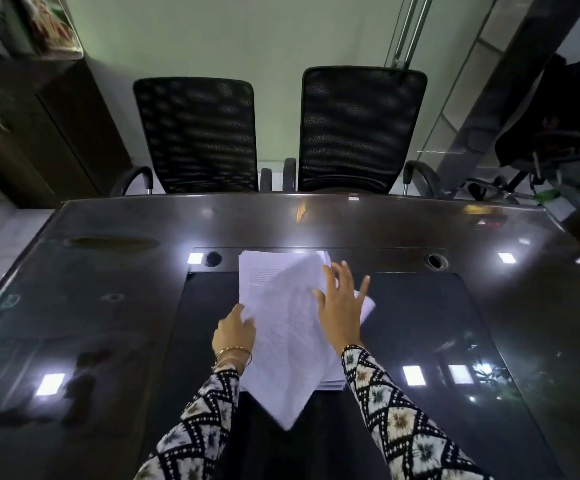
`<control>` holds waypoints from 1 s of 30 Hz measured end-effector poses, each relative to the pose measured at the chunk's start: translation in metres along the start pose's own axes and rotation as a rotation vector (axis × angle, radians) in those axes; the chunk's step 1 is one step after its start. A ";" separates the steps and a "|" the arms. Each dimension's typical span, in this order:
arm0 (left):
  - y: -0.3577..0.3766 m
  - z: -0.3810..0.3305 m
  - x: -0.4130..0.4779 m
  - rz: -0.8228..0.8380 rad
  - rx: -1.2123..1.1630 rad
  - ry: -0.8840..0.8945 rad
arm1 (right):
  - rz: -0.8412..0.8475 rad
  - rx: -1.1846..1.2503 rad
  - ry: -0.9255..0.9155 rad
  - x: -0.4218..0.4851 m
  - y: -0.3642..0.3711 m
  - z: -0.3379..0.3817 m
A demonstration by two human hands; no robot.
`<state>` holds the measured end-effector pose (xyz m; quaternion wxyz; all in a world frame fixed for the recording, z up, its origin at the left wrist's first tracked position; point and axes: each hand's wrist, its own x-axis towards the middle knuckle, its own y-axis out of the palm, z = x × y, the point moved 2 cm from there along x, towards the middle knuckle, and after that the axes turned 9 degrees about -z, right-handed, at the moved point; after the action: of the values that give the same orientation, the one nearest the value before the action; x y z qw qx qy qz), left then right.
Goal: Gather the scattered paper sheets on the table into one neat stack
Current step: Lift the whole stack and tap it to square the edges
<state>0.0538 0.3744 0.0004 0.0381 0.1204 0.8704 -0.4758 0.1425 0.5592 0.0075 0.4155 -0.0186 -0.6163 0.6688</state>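
Here we see the stack of white printed paper sheets (264, 271) lying at the middle of the dark, glossy glass-topped table (108, 306), on its darker inset panel. The lower sheets lie square, with their long axis running from us toward the two black mesh-backed office chairs (198, 133) at the far edge. The upper sheets (288, 358) sit askew on them like a diamond. One corner points back at us past the stack's near edge, and another juts out to the right.

Our left hand (234, 332), with thin gold bangles (233, 355) at the wrist, grips the left edge of those upper sheets with curled fingers. Our right hand (342, 306) is released, with its fingers spread palm-down over the right side of the stack. Motion blur keeps us from telling whether it presses the paper or hovers just above it.
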 end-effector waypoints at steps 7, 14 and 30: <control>0.016 0.008 -0.030 -0.029 -0.145 -0.138 | 0.361 0.273 0.519 -0.043 0.013 -0.020; 0.017 0.016 -0.026 -0.204 0.130 -0.005 | 0.535 0.293 0.313 -0.038 0.016 -0.019; 0.023 0.027 0.052 0.294 -0.531 -0.362 | 0.432 0.524 0.884 -0.019 0.041 -0.027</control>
<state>0.0081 0.3729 -0.0423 0.2897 0.1438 0.9164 -0.2359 0.1484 0.5744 -0.0426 0.4786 -0.3195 -0.1786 0.7981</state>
